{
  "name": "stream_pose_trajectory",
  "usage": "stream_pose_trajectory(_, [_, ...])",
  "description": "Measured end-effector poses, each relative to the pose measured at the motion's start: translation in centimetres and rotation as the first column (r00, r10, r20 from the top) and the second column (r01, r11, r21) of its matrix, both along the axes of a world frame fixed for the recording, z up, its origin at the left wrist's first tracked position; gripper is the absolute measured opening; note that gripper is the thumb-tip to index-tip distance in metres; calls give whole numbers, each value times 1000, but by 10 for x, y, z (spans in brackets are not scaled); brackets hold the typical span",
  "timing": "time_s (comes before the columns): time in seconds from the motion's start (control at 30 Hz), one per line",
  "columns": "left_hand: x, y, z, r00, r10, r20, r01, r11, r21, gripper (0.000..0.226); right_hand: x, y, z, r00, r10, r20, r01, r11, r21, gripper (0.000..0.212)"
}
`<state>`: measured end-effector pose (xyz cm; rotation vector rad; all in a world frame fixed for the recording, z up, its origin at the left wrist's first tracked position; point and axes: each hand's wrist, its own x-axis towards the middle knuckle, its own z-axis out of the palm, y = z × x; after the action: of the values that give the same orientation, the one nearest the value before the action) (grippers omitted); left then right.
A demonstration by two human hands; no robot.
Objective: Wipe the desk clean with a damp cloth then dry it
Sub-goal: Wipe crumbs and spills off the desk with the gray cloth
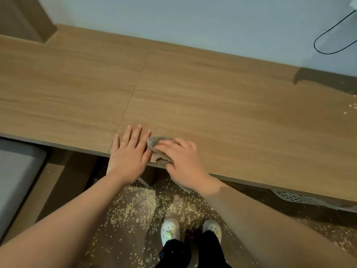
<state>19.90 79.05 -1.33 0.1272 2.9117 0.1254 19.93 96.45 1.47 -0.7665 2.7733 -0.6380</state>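
At the six-o'clock edge of the light wooden desk (212,93), the left hand (128,151) lies flat and the right hand (181,159) clutches a crumpled brown cloth (154,145); open desktop lies toward twelve.

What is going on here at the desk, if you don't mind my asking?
A person stands at a wooden desk, apparently wiping it. The right hand grips a crumpled brownish cloth at the desk's front edge. The left hand lies flat and open on the surface right beside the cloth. Small grains are scattered over the floor below the edge, and a few pale crumbs lie at the desk's far right end.
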Motion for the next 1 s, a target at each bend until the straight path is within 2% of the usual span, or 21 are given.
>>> stream_pose_trajectory(0.07, [-1,4,5,998,63,-8,-62,996,67,52,8,33,1,996,43,84,-45,999,24,46])
stream_pose_trajectory(0.1, [0,7,6,997,81,-9,-80,994,75,52,11,53,-1,994,7,110,-13,999,52,46])
stream_pose_trajectory(0.17, [2,14,5,995,95,3,-95,995,28,54,14,87,-1,970,-231,77,224,971,84,44])
stream_pose_trajectory(0.23, [5,20,4,995,97,20,-96,995,-12,59,17,93,-1,864,-503,-11,502,862,61,43])
stream_pose_trajectory(0.27, [5,21,4,996,87,25,-87,996,-19,62,19,86,0,829,-557,-39,559,827,62,43])
stream_pose_trajectory(0.3, [6,21,3,997,72,28,-71,997,-17,65,22,76,1,837,-545,-46,547,835,68,43])
stream_pose_trajectory(0.33, [6,20,3,998,51,32,-50,999,-14,68,26,65,3,884,-467,-19,468,882,63,42])
stream_pose_trajectory(0.4, [13,22,4,998,-40,47,42,998,-41,74,36,58,5,979,-193,62,190,981,45,42])
stream_pose_trajectory(0.47, [23,26,5,986,-143,85,150,984,-91,82,32,75,8,995,12,98,-18,997,69,40])
stream_pose_trajectory(0.5, [28,27,5,980,-171,100,181,979,-99,86,26,88,6,996,-27,84,22,998,65,37])
stream_pose_trajectory(0.53, [29,27,6,978,-180,104,190,978,-89,87,20,101,3,980,-192,54,189,981,49,36])
stream_pose_trajectory(0.6, [28,29,8,982,-170,87,176,982,-63,79,16,115,1,792,-609,-29,610,792,34,36])
stream_pose_trajectory(0.63, [26,31,9,985,-152,76,156,987,-47,78,19,112,-2,723,-688,-64,691,721,46,39])
stream_pose_trajectory(0.67, [24,35,9,989,-134,70,136,990,-29,78,26,104,-4,734,-675,-82,679,731,63,41])
stream_pose_trajectory(0.7, [22,42,10,991,-119,68,120,993,-16,76,34,96,-7,804,-591,-69,595,801,72,42])
stream_pose_trajectory(0.77, [17,59,9,991,-114,70,114,993,3,67,52,88,-9,946,-316,-67,320,944,75,41])
stream_pose_trajectory(0.8, [13,69,10,990,-128,66,128,992,5,65,55,97,-7,970,-228,-83,236,967,101,42])
stream_pose_trajectory(0.83, [10,80,10,987,-151,62,151,989,3,64,52,114,-4,970,-233,-73,241,962,132,43])
stream_pose_trajectory(0.9, [3,102,11,978,-195,68,196,981,3,62,46,163,-5,885,-461,-65,464,859,216,44])
stream_pose_trajectory(0.93, [0,114,11,973,-218,73,218,976,5,62,46,190,-6,785,-613,-87,614,754,233,45])
stream_pose_trajectory(1.0, [-2,141,12,960,-268,76,269,963,2,62,50,236,-6,496,-857,-137,861,465,207,45])
